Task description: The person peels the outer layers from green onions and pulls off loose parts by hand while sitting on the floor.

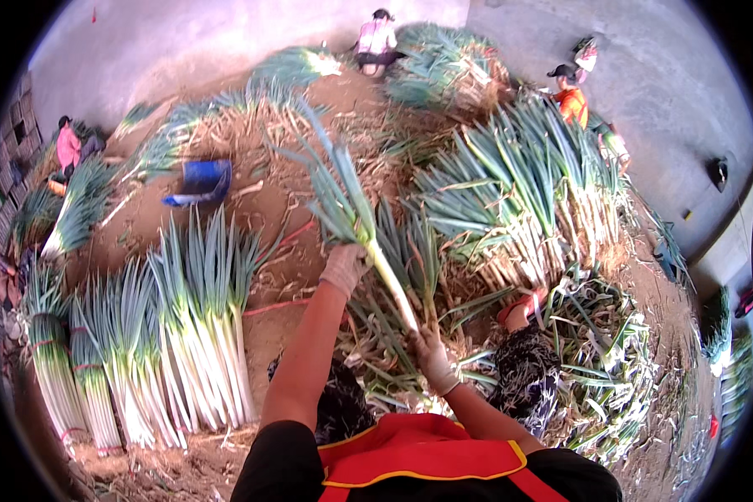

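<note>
Slanting across the middle is a long green onion (391,280), its white stalk bare and its green leaves fanned toward the far side. My left hand (345,266), in a pale glove, is wrapped round it just below the leaves. At its root end is my right hand (433,360), also gloved, with the fingers closed. A second, browner green onion (429,280) runs down to the right hand; whether that hand grips one stalk or both is hard to tell. Cleaned green onions (209,335) stand in a row to my left. An uncleaned pile (519,201) leans to the right.
Peeled leaf scraps (602,360) cover the ground by my right leg. A blue plastic seat or bin (201,182) lies at the far left. Tied bundles (54,376) stand at the left edge. Several people sit farther off, one in orange (571,103) behind the pile.
</note>
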`<action>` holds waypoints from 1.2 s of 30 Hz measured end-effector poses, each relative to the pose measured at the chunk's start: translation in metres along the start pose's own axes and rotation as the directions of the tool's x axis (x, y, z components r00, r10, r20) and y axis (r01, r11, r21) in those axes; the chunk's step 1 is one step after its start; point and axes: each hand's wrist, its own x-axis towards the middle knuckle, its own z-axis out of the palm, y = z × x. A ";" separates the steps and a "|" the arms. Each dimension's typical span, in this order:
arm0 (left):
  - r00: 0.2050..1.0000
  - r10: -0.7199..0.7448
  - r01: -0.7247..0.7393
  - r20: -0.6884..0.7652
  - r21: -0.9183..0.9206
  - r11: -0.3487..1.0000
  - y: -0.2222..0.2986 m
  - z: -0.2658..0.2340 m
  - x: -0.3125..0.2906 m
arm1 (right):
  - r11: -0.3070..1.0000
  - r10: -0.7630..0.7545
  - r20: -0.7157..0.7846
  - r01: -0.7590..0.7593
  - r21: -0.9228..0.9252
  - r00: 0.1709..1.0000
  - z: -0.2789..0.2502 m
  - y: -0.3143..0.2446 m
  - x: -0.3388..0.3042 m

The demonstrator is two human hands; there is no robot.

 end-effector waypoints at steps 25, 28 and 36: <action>0.883 -0.153 0.118 0.443 0.106 0.987 0.002 0.047 -0.062 | 0.836 -0.549 0.008 0.549 -0.017 0.836 -0.029 -0.050 -0.001; 0.858 -0.125 0.110 0.498 0.061 0.992 -0.013 0.042 -0.061 | 0.930 -0.136 0.291 0.020 0.367 0.947 -0.014 -0.061 0.021; 0.931 0.087 -0.035 0.355 -0.152 0.988 0.008 0.025 -0.039 | 0.818 -0.046 0.447 -0.223 0.530 0.894 0.015 -0.048 0.042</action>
